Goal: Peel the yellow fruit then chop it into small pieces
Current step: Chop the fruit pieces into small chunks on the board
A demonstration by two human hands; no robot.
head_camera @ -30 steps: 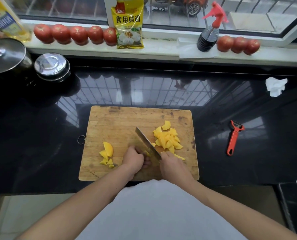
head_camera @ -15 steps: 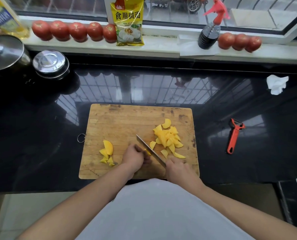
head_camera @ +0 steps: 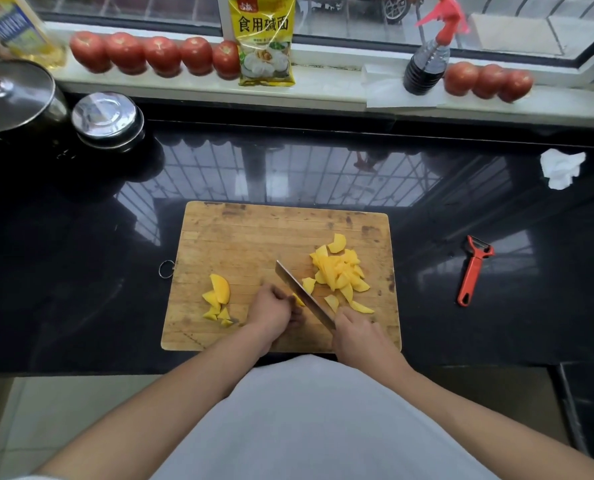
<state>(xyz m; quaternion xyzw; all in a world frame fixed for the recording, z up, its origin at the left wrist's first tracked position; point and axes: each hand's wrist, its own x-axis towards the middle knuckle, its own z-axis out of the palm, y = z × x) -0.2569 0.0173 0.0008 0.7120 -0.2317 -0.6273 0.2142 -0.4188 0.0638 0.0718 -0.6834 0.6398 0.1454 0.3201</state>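
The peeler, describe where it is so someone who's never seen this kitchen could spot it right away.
Start at the wooden cutting board in the middle of the black counter. Look to its right, past the board's edge, where the peeler lies alone on the bare counter. It is the only bright red tool there, with a long slotted handle and forked head, nearer than the crumpled white tissue.

Both forearms reach forward, hands close together. The left hand is curled, knuckles up. The right hand grips a handle.
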